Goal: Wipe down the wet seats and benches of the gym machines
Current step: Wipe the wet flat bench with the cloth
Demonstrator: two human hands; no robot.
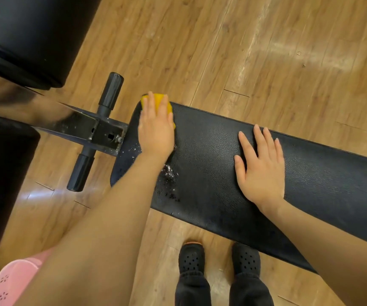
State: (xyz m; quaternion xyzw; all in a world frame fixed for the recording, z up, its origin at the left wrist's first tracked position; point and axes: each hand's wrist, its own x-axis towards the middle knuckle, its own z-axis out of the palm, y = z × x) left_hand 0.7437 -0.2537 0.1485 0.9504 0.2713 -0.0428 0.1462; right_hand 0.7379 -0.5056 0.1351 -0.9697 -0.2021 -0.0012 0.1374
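Observation:
A long black padded bench (211, 151) runs from the middle of the view to the right edge. Water drops (169, 173) glisten on its left end. My left hand (156, 127) lies flat, fingers straight, on a yellow cloth (158, 98) and presses it against the bench's far left corner. Most of the cloth is hidden under the hand. My right hand (261, 166) rests palm down with spread fingers on the middle of the bench and holds nothing.
A black metal frame (94, 129) with two black foam rollers (112, 89) juts from the bench's left end. Black padded machine parts (23, 36) fill the left side. A pink perforated basket (12, 281) sits at the bottom left. My black clogs (191, 259) stand on the wood floor.

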